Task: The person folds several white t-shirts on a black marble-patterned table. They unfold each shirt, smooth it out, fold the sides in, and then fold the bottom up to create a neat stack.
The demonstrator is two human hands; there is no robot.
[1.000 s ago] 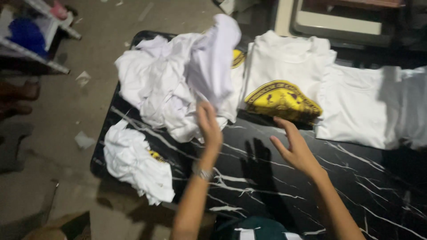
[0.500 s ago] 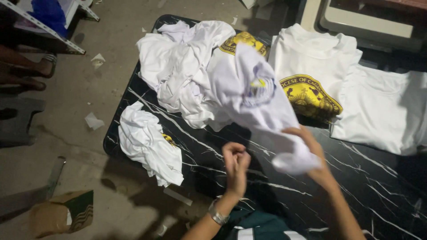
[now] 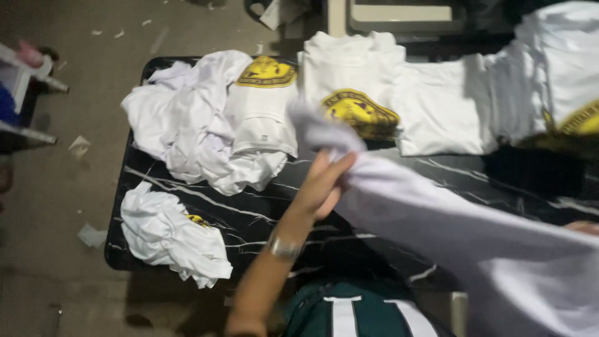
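Surface [image 3: 474, 187]: black slab with white marble-like veining, set on a dusty concrete floor [image 3: 56, 262] that carries a few paper scraps; I log it first as the largest item. White garment in hand [image 3: 474, 243]: a long blurred stretch of white cloth running from above the middle of the surface down to the near right corner, where it spreads wide and covers that corner. Loose heap of white shirts [image 3: 187, 131]: crumpled at the far left corner, with one shirt on top showing a yellow print [image 3: 267, 72]. Folded white shirt [image 3: 352, 75]: lying flat along the far edge, its yellow and black print [image 3: 360, 112] facing up, touching the heap on its left. Second flat white shirt [image 3: 446, 106]: just to its right along the same edge. Further white cloth with a yellow print [image 3: 561, 75]: at the far right corner, partly cut off by the frame. Small crumpled white shirt [image 3: 168, 234]: alone near the near left corner, well apart from the heap. Left hand [image 3: 324, 181]: fingers pressed together and closed around the upper end of the garment in hand, a metal wristband [image 3: 284, 248] on the wrist. Right hand [image 3: 583, 228]: only a sliver shows at the right edge beside the garment; I cannot tell its state.
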